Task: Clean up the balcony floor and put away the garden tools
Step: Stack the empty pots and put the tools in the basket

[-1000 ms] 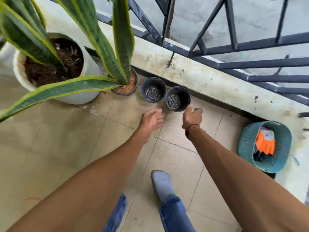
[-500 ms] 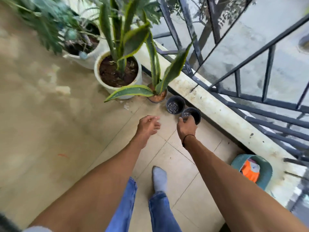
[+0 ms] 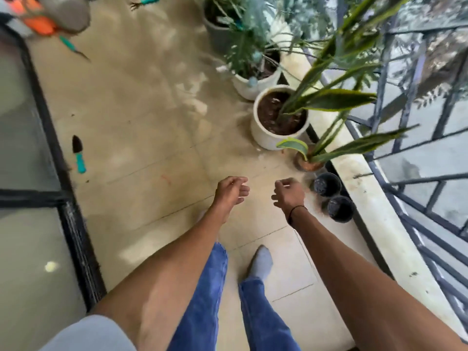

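Both the left hand [image 3: 231, 190] and right hand [image 3: 288, 196] hang loosely curled, holding nothing, above the tiled floor [image 3: 152, 122]; a teal-handled trowel [image 3: 78, 154] lies by the door frame [image 3: 50, 127], further tools [image 3: 73, 48] blurred at the top edge.

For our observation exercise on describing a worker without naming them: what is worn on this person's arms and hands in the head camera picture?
Both forearms are bare, with no gloves on either hand. The right hand has a thin black band around its wrist. The left hand wears nothing at the wrist; a light grey short sleeve shows at the upper left arm.
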